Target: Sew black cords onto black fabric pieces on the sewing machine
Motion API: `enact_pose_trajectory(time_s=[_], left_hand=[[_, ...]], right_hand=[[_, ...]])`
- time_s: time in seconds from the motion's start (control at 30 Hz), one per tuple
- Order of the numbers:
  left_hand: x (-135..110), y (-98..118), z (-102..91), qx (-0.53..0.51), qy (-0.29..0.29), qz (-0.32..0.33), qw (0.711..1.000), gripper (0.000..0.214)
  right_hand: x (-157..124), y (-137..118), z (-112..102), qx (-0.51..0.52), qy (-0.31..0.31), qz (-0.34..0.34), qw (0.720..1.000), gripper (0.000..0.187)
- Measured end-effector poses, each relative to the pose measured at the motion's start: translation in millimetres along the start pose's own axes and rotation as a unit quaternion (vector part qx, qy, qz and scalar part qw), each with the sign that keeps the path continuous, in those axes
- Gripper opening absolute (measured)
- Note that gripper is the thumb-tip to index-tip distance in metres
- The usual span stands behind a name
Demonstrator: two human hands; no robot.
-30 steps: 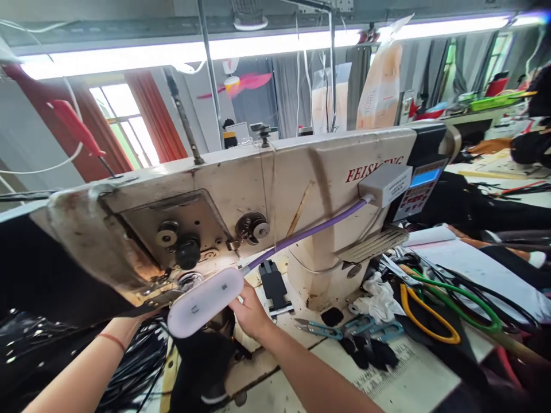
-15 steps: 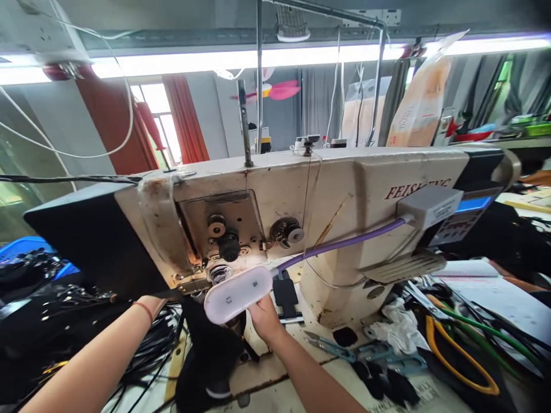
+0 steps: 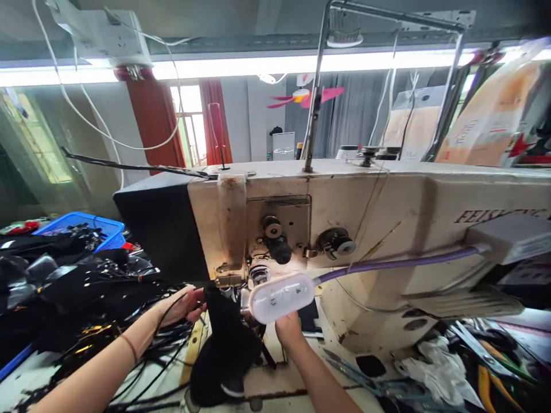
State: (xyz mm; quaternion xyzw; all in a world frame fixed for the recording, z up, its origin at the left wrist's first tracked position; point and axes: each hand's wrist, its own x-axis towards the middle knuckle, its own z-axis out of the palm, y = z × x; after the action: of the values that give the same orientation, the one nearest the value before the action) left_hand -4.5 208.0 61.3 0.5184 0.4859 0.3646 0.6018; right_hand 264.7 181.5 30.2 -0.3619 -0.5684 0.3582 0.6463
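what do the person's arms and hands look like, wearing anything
Both forearms are bare, with no sleeves showing. The left hand and right hand wear no gloves. A thin red cord bracelet circles the left wrist; no watch or ring is visible.

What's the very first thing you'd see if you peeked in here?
The big, grubby cream sewing machine fills the middle, with a glowing white lamp on a purple stalk under its arm. Just below, the left hand and right hand sit either side of a black fabric piece by the needle. A long tube light shines across the top.
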Motion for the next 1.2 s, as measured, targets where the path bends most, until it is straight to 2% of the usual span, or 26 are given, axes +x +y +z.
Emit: enact_pose_trajectory(time_s=[0.1,0.3,0.4,0.5,0.6,0.67,0.77,0.9,1.07,1.2], left_hand=[[-22.6,-1.1,6.8,-0.047,-0.034,0.015,0.998,0.082],[-64.9,-1.1,18.9,-0.165,0.055,0.026,0.984,0.071],[-74.6,1.5,25.9,-0.118,0.056,0.073,0.989,0.06],[-75.7,1.9,31.1,-0.02,0.037,0.117,0.992,0.047],[-71.6,0.7,35.7,0.089,0.042,0.168,0.981,0.037],[-67.7,1.8,40.1,0.174,0.072,0.221,0.957,0.025],[-62.1,7.3,48.2,0.295,0.107,0.314,0.896,0.008],[-57.5,11.8,54.2,0.378,0.11,0.405,0.825,0.01],[-58.3,10.7,52.1,0.413,0.09,0.458,0.782,0.003],[-57.7,17.4,48.2,0.454,0.072,0.478,0.748,0.01]], right_hand=[[-0.5,-0.4,0.2,0.002,0.017,0.014,1.0,0.027],[-1.8,13.9,1.0,0.01,0.043,0.024,0.999,0.026],[-3.1,23.4,-0.3,0.01,0.058,0.023,0.998,0.029],[-3.6,25.1,-3.1,0.005,0.068,0.025,0.997,0.03],[-2.6,18.6,-4.5,0.002,0.066,0.025,0.998,0.028],[-1.5,12.2,-3.4,0.006,0.063,0.02,0.998,0.026],[-0.2,2.8,0.0,0.015,0.056,0.01,0.998,0.022],[0.1,-6.0,3.3,0.022,0.048,-0.01,0.999,0.019],[-0.7,-8.4,3.8,0.018,0.046,-0.036,0.998,0.017],[-1.5,-2.0,2.0,-0.007,0.049,-0.066,0.997,0.016]])
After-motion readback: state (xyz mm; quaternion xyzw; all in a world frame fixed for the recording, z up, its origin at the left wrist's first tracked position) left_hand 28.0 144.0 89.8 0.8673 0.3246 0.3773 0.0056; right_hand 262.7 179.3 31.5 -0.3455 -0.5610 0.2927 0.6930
